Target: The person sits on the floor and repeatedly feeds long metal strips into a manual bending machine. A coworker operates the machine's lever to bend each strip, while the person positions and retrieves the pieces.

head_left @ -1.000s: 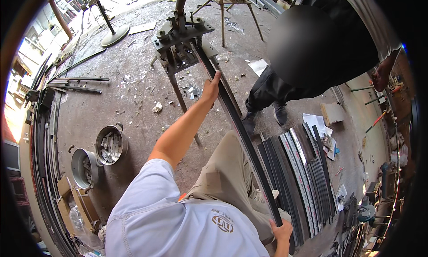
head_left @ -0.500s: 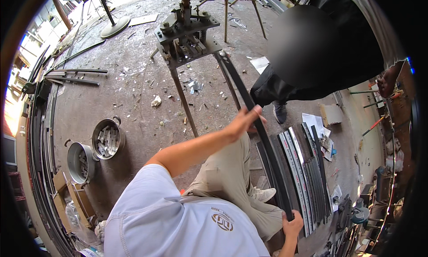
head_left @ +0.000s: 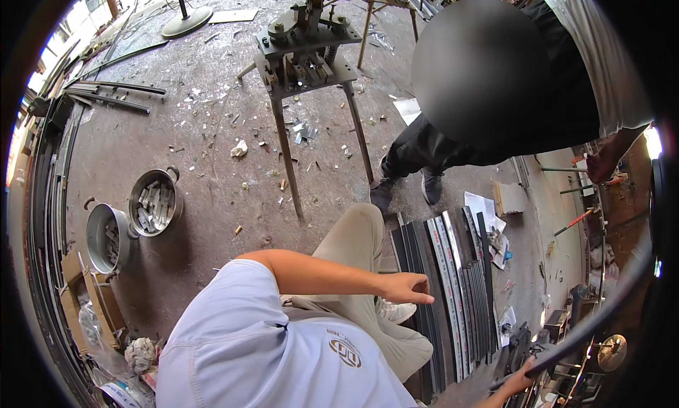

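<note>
My left hand point(head_left: 407, 288) hovers empty over my bent leg, beside the row of dark and silver metal strips point(head_left: 453, 295) on the floor. Its fingers look stretched forward and somewhat loose. Far to the lower right, my right hand point(head_left: 520, 381) grips the end of a long dark metal bar point(head_left: 583, 339), which runs up along the right rim of the view. A punch press point(head_left: 308, 61) on metal legs stands ahead, and none of its parts touch my hands.
Two metal pots point(head_left: 113, 227) with short offcuts stand on the left, near an opened carton point(head_left: 92, 302). A co-worker in dark trousers point(head_left: 417, 150) stands at the right. Long bars point(head_left: 42, 266) line the left edge. Scraps litter the floor.
The dark bar has left the press and swung far to the right in my right hand. My left hand has let go of it and drawn back toward my knee.
</note>
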A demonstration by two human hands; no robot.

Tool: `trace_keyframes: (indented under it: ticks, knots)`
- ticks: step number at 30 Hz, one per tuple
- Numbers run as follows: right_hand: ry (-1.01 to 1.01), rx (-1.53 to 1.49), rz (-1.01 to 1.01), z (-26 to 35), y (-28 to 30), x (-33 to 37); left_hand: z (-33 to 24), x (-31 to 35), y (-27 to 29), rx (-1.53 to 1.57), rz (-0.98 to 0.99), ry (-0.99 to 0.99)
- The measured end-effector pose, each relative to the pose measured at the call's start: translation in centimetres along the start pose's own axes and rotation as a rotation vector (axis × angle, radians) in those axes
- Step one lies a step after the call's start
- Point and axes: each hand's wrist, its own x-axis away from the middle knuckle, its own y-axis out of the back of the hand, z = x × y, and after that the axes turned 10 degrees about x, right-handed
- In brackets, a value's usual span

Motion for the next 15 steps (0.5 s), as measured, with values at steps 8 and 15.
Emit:
trace_keyframes:
  ticks: [8, 15]
  knots:
    - [-0.310, -0.749, -0.189, 5.2, 1.5, 3.4, 3.2, 0.1, -1.4, 0.025, 0.045, 0.102]
    - [-0.490, -1.279, 0.040, 8.6, -0.6, 9.0, 2.5, -0.3, -1.8, 0.101, 0.072, 0.156]
